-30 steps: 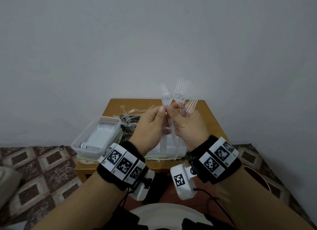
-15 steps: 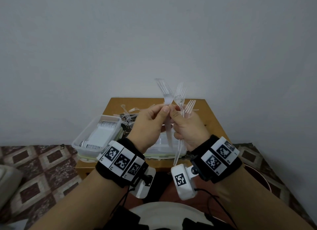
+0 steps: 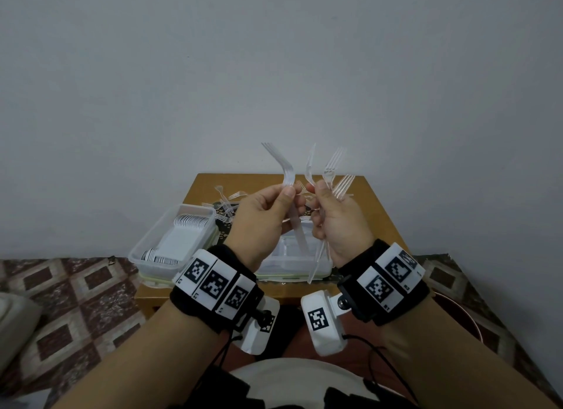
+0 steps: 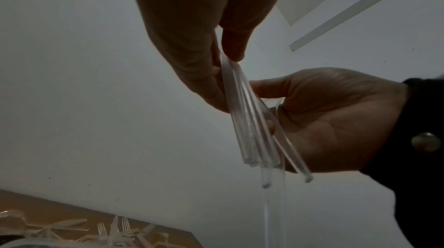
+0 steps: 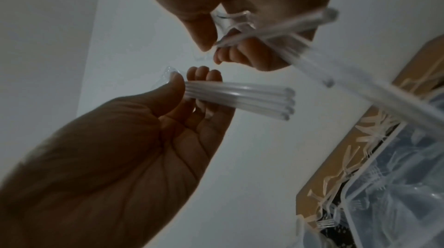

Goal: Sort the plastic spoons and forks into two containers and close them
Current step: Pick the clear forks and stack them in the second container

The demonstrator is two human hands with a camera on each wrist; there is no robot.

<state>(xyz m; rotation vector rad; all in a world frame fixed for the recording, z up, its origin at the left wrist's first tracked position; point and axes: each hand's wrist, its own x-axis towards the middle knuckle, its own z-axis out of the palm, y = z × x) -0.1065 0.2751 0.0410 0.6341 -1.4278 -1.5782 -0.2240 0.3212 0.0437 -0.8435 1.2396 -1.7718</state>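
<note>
Both hands are raised above the small wooden table (image 3: 377, 207). My left hand (image 3: 288, 195) pinches a neat stack of clear plastic forks (image 3: 286, 177), tines up and leaning left; their handles (image 5: 240, 98) lie side by side. To its right, my right hand (image 3: 316, 192) grips several clear forks (image 3: 333, 164) that splay apart, handles hanging past the palm. In the left wrist view the left hand (image 4: 223, 66) holds the handles (image 4: 250, 128) close to the right palm (image 4: 324, 119). A clear container (image 3: 292, 262) sits below the hands.
A second clear container (image 3: 143, 253) at the table's left holds rows of white spoons (image 3: 192, 225). Loose clear cutlery (image 3: 225, 201) lies at the back of the table. A grey wall stands behind; patterned floor (image 3: 76, 286) lies on both sides.
The left hand has drawn its stack of forks leftward, away from the right hand's bunch. The tines now lean left, and a gap has opened between the two groups.
</note>
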